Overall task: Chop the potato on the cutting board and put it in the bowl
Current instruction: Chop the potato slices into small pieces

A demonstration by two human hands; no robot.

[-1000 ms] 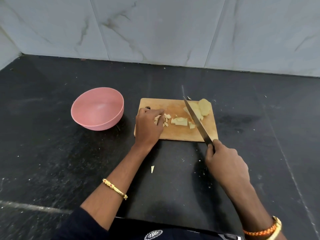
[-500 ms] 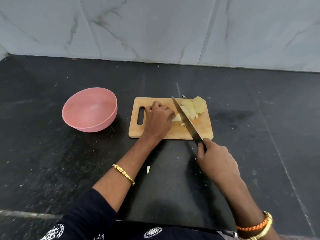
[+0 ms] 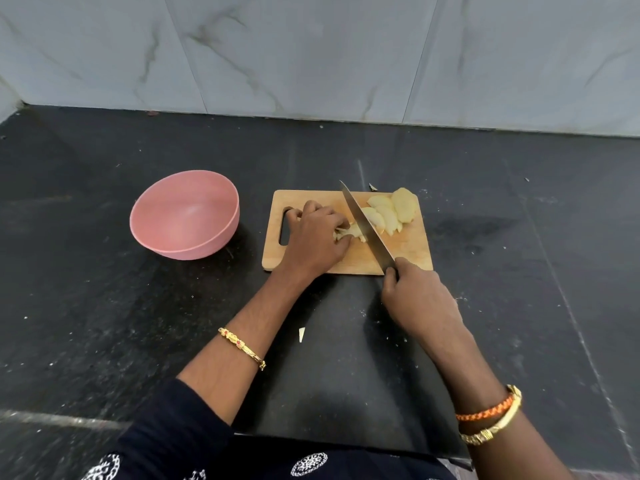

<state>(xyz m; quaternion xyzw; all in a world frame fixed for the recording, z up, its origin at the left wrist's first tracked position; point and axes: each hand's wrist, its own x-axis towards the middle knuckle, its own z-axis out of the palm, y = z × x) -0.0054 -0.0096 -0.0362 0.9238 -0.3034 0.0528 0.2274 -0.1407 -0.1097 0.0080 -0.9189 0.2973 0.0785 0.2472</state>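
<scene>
**Stone, wood, plastic and steel under your hands**

You worked on a black stone counter (image 3: 104,306), matt and faintly speckled, with pale scuffs across its surface. Behind it stood pale marble-look wall tiles (image 3: 311,53), smooth, grey-veined and softly sheened. Your rectangular light wooden cutting board (image 3: 273,258) looked dry and unvarnished. The round pink plastic bowl (image 3: 184,216) was smooth, with a dull satin shine inside. Your long steel knife blade (image 3: 363,226) was bright brushed metal. The pale yellow peeled potato slices (image 3: 394,211) looked moist and smooth. You wore gold metal bangles (image 3: 242,348), an orange braided thread band (image 3: 485,412) and a dark printed cloth sleeve (image 3: 166,434).
</scene>
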